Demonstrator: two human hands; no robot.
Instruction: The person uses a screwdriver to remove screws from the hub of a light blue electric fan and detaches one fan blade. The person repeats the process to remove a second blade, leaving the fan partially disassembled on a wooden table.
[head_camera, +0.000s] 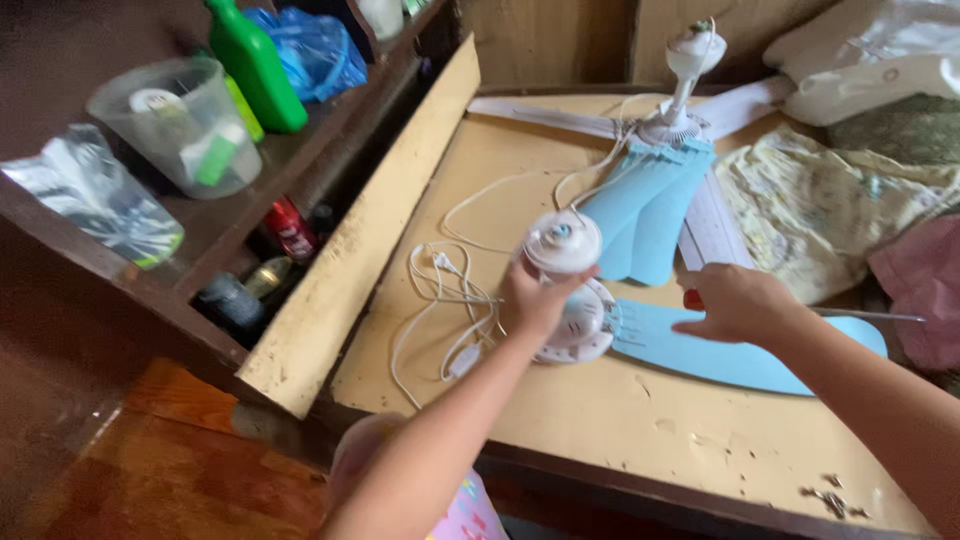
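Note:
My left hand (533, 298) grips the white motor hub (563, 243) of a small ceiling fan standing on a worn yellow table (600, 410). A light blue blade (740, 355) sticks out from the hub to the right. My right hand (738, 303) rests over that blade and holds a screwdriver with a red handle (692, 298); its metal shaft (870, 316) points right. A white cord (445, 300) lies coiled to the left of the hub.
A second white fan (680, 110) with white blades lies at the back, with loose blue blades (645, 200) stacked by it. Crumpled cloth (830, 200) fills the right. Shelves on the left carry a green bottle (255, 65), a clear jug (180, 125) and small cans. Small screws (830, 497) lie near the front edge.

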